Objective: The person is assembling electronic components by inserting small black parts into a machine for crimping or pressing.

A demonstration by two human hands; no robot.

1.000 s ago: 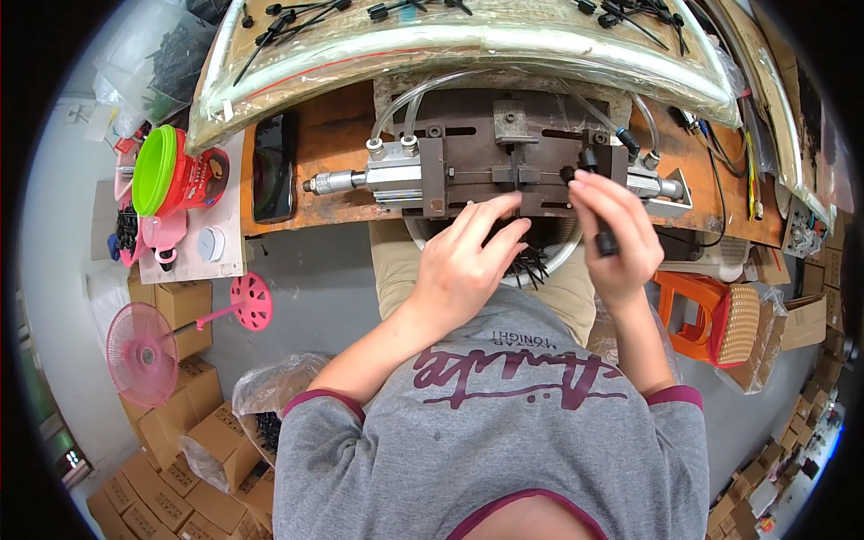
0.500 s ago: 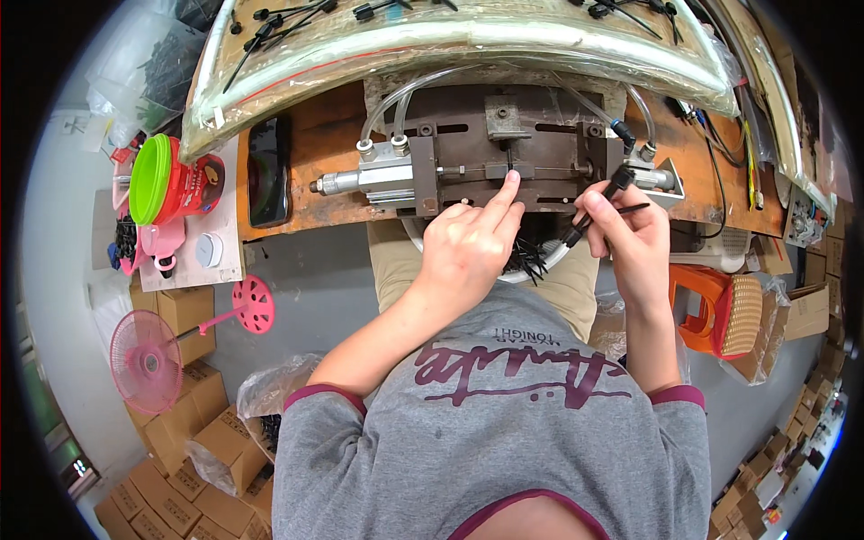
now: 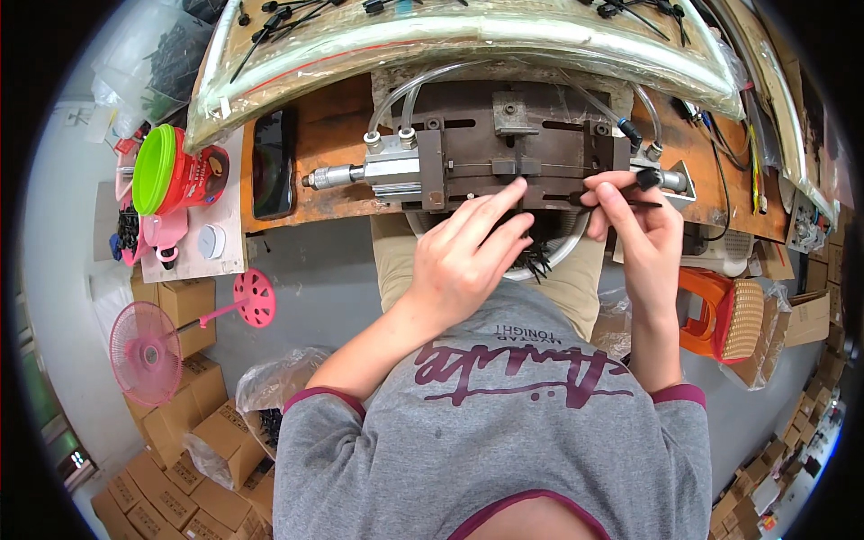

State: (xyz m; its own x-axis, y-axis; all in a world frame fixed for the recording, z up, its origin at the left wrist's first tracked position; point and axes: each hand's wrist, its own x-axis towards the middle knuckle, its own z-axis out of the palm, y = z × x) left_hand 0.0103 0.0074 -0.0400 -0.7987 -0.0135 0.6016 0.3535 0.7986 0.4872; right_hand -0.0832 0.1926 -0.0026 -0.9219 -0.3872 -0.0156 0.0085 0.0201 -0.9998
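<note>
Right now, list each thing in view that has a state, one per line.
Left hand: open, fingertips resting on the metal fixture.
Right hand: pinching a thin black part.
Black phone: flat, screen dark.
Pink fan: lying on the floor.
Red cup: green lid on.

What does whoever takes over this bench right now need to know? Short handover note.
Left hand: open, empty, fingertips on the front edge of the dark metal fixture.
Right hand: pinching a thin black cable tie level over the right end of the fixture, beside the pneumatic cylinder.
Stock: more black ties lie in the white bowl on the lap, under the hands.
Done: a tie picked up and brought to the fixture.
Left: it is not yet seated in the fixture.
</note>
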